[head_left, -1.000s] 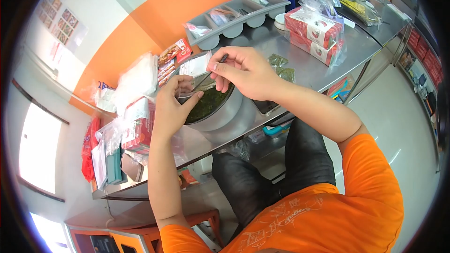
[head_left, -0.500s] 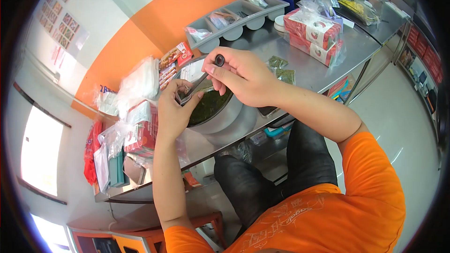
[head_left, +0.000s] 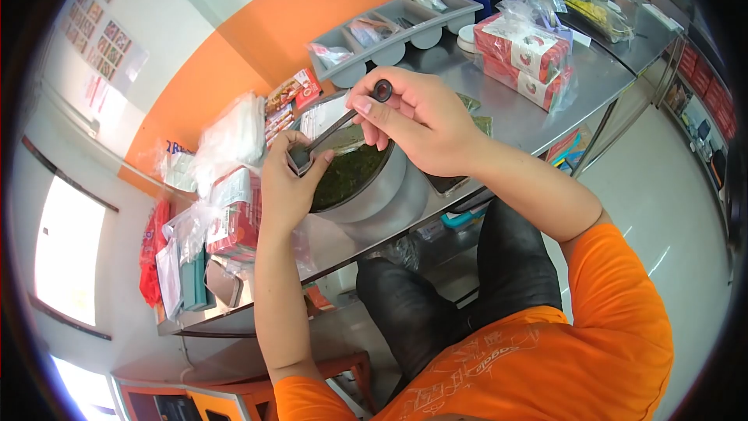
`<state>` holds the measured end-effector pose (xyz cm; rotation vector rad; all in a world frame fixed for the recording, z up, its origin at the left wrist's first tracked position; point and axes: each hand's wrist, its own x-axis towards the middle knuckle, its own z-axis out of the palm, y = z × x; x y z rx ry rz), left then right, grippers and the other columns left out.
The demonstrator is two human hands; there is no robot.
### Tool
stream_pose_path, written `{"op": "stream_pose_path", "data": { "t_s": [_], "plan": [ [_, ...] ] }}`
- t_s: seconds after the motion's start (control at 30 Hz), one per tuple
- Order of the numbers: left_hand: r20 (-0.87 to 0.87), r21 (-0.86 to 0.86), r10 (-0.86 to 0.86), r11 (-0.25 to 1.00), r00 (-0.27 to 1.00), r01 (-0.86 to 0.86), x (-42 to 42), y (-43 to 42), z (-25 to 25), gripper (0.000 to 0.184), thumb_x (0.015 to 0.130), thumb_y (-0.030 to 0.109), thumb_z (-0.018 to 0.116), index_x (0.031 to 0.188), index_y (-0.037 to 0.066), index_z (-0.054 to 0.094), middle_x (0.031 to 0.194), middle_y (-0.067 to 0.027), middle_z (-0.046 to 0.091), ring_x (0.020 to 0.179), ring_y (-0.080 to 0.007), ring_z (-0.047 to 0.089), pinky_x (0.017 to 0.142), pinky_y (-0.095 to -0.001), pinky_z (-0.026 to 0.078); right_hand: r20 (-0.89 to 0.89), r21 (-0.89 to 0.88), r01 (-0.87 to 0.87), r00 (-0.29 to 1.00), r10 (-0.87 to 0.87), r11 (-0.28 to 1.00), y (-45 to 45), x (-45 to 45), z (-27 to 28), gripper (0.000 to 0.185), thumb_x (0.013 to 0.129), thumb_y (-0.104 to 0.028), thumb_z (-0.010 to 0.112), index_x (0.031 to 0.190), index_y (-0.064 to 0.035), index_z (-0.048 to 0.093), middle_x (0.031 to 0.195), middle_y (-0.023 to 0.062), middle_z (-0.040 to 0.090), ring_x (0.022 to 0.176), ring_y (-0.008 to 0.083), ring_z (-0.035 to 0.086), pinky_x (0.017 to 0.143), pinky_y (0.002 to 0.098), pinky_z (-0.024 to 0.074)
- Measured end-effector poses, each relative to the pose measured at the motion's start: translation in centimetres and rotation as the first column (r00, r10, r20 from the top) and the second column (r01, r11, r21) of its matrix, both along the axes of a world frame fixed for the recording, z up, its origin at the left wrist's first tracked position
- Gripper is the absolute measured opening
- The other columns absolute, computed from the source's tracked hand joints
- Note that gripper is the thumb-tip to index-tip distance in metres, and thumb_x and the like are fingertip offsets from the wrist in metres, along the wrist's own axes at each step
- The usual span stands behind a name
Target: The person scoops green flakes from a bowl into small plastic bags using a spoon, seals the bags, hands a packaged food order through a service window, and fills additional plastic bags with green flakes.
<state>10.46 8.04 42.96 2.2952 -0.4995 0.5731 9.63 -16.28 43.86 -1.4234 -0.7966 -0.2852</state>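
Observation:
My right hand (head_left: 425, 121) is closed on a dark spoon (head_left: 333, 131), its round handle end sticking up past my fingers. The spoon slants down to the left, its bowl between the thumb and fingers of my left hand (head_left: 290, 179). That hand pinches what looks like a small clear plastic bag (head_left: 347, 146), mostly hidden by the fingers. Both hands are above a large round metal pot (head_left: 382, 206) holding dark green, leafy-looking contents (head_left: 347, 179). Flat clear packets of green stuff (head_left: 482, 124) lie right of the pot, partly behind my right arm.
The pot stands on a steel table (head_left: 436, 78) near its front edge. A grey compartment tray (head_left: 393, 31) is behind, red boxes in plastic (head_left: 520, 58) at right. More red boxes (head_left: 234, 214) and white plastic bags (head_left: 231, 136) are on the left.
My right hand has shifted slightly right and up, and the spoon's handle end has moved with it. My left hand stays nearly in place.

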Motion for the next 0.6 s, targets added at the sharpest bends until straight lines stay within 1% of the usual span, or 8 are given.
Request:
{"op": "stream_pose_path", "data": {
  "t_s": [0.03, 0.17, 0.23, 0.33, 0.53, 0.6],
  "plan": [
    [-0.010, -0.010, 0.006, 1.000, 1.000, -0.006, -0.02, 0.01, -0.04, 0.028, 0.085, 0.015, 0.079, 0.096, 0.005, 0.055, 0.076, 0.0002, 0.059, 0.070, -0.0081, 0.052, 0.065, -0.0247, 0.043, -0.017, -0.029, 0.005, 1.000, -0.006, 1.000, -0.20, -0.18, 0.19, 0.020, 0.105, -0.018, 0.055, 0.110, 0.0012, 0.060, 0.088, 0.0046, 0.065, 0.072, 0.0086, 0.063, 0.063, 0.0247, 0.0514],
    [-0.003, 0.004, 0.023, 1.000, 1.000, -0.023, -0.11, -0.01, -0.07, 0.028, 0.086, 0.015, 0.079, 0.097, 0.005, 0.055, 0.075, 0.0010, 0.058, 0.069, -0.0073, 0.052, 0.063, -0.0239, 0.042, -0.042, 0.064, -0.022, 0.999, 0.025, 0.998, -0.29, 0.04, -0.04, 0.019, 0.105, -0.016, 0.056, 0.109, 0.0018, 0.060, 0.091, 0.0070, 0.067, 0.073, 0.0100, 0.065, 0.063, 0.0248, 0.0515],
    [-0.021, -0.022, 0.017, 1.000, 1.000, -0.017, -0.07, 0.02, -0.05, 0.027, 0.086, 0.014, 0.078, 0.097, 0.005, 0.056, 0.076, 0.0012, 0.058, 0.069, -0.0074, 0.052, 0.064, -0.0238, 0.042, -0.056, 0.114, -0.038, 0.997, 0.044, 0.993, -0.47, -0.08, 0.08, 0.018, 0.104, -0.015, 0.056, 0.109, 0.0021, 0.060, 0.092, 0.0080, 0.067, 0.073, 0.0107, 0.065, 0.062, 0.0250, 0.0515],
    [-0.045, -0.063, 0.014, 0.998, 0.999, -0.016, -0.08, -0.02, -0.06, 0.026, 0.087, 0.013, 0.078, 0.097, 0.004, 0.056, 0.077, 0.0008, 0.059, 0.070, -0.0079, 0.054, 0.065, -0.0241, 0.044, -0.079, 0.129, -0.021, 0.996, 0.031, 0.991, -0.35, 0.18, -0.15, 0.017, 0.104, -0.014, 0.057, 0.108, 0.0023, 0.060, 0.092, 0.0094, 0.067, 0.072, 0.0122, 0.066, 0.062, 0.0258, 0.0518],
    [-0.115, -0.169, -0.036, 0.986, 0.993, 0.017, 0.41, 0.35, -0.16, 0.026, 0.087, 0.012, 0.078, 0.098, 0.001, 0.056, 0.079, -0.0020, 0.059, 0.075, -0.0115, 0.062, 0.071, -0.0267, 0.050, -0.061, 0.236, -0.038, 0.997, 0.054, 0.971, -0.09, 0.60, -0.14, 0.017, 0.104, -0.013, 0.057, 0.109, 0.0031, 0.060, 0.091, 0.0105, 0.068, 0.071, 0.0144, 0.067, 0.060, 0.0269, 0.0526],
    [-0.130, -0.237, -0.082, 0.970, 0.988, 0.049, 0.42, 0.28, -0.09, 0.026, 0.087, 0.012, 0.078, 0.098, 0.001, 0.056, 0.079, -0.0029, 0.059, 0.076, -0.0127, 0.064, 0.072, -0.0280, 0.052, -0.063, 0.293, -0.023, 0.997, 0.043, 0.956, 0.27, 0.69, -0.21, 0.018, 0.104, -0.016, 0.058, 0.104, 0.0024, 0.061, 0.083, 0.0077, 0.067, 0.067, 0.0112, 0.065, 0.059, 0.0255, 0.0517]
  ]
}}
